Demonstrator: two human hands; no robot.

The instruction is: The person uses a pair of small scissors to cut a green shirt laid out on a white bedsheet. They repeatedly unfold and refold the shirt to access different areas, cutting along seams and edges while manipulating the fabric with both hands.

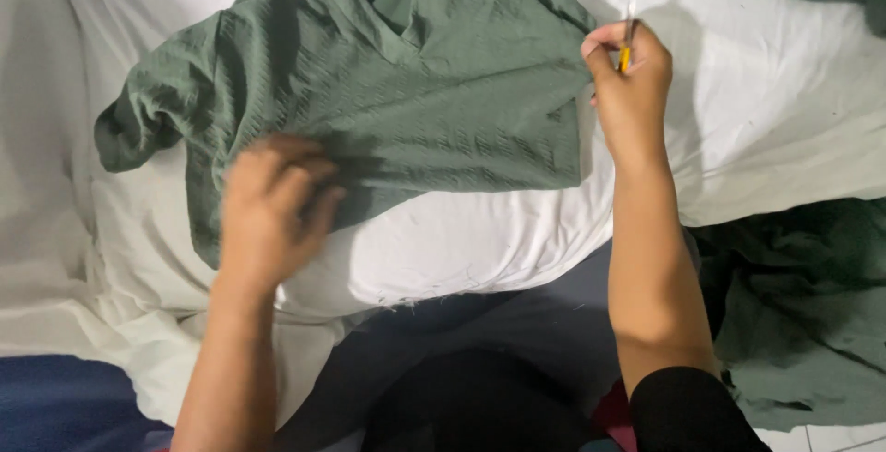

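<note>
A green textured top point(434, 92) lies spread flat on a white sheet point(784, 101), its neckline toward the sheet's far edge. The left hand point(272, 207) presses on the top's near hem. The right hand point(632, 83) pinches a thin yellow-handled tool point(627, 41) at the top's right edge. More green cloth point(803, 313) is heaped at the near right.
</note>
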